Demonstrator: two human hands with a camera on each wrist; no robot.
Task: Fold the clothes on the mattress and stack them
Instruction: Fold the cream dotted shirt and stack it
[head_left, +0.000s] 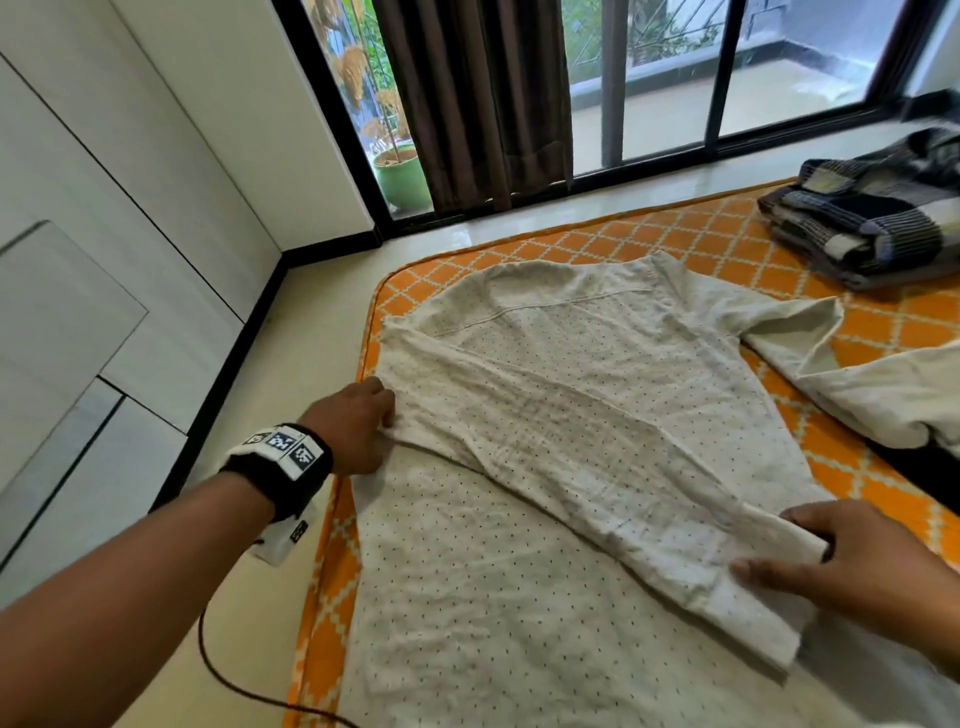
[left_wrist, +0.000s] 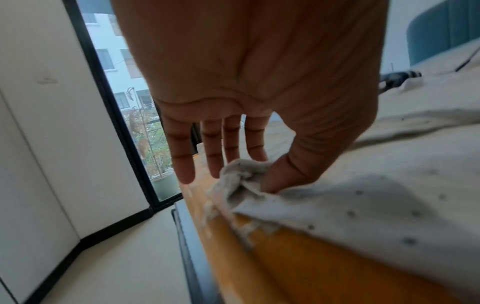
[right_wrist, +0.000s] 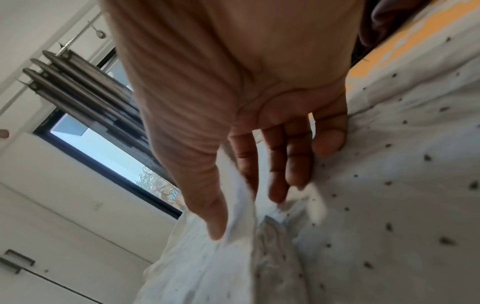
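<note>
A white shirt with small dark dots (head_left: 545, 415) lies spread on the orange patterned mattress (head_left: 675, 234), one sleeve folded diagonally across its body. My left hand (head_left: 363, 421) pinches the shirt's left edge between thumb and forefinger near the mattress's side; the pinched fold of the shirt (left_wrist: 241, 174) shows in the left wrist view under the left hand (left_wrist: 249, 172). My right hand (head_left: 810, 556) holds the sleeve's cuff end between thumb and fingers at the lower right. In the right wrist view, the right hand (right_wrist: 249, 209) has cloth of the shirt (right_wrist: 389, 185) between thumb and fingers.
A folded dark checked garment (head_left: 872, 208) sits at the mattress's far right corner. Another white garment (head_left: 883, 395) lies bunched to the right of the shirt. The floor (head_left: 311, 322) runs along the mattress's left side, with a cupboard wall (head_left: 104, 208) and a window (head_left: 675, 78) beyond.
</note>
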